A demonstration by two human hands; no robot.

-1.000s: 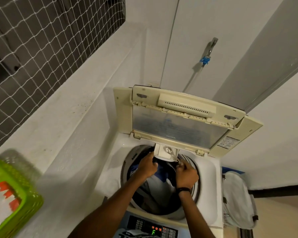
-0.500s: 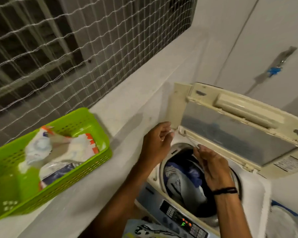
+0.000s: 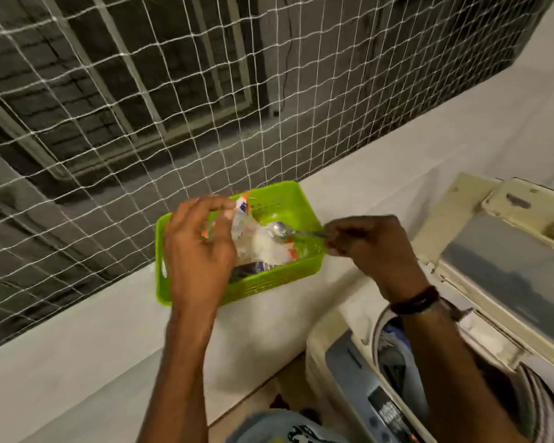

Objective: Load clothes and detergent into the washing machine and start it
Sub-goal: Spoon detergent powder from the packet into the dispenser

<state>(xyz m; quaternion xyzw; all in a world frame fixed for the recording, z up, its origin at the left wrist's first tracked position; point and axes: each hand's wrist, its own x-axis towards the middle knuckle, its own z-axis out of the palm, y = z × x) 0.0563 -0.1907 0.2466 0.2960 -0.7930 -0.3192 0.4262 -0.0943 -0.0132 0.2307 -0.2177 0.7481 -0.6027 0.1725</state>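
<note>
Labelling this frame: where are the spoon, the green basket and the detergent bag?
spoon (image 3: 279, 230), head view, its bowl.
green basket (image 3: 269, 282), head view, its near wall.
detergent bag (image 3: 257, 248), head view, its clear middle.

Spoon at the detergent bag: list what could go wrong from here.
1. The right hand pinches the spoon only at its handle end. Once loaded, it could tip and spill detergent on the ledge before reaching the washing machine.
2. The left hand holds the detergent bag just by its top edge, so it may slump or shift in the green basket during scooping.
</note>
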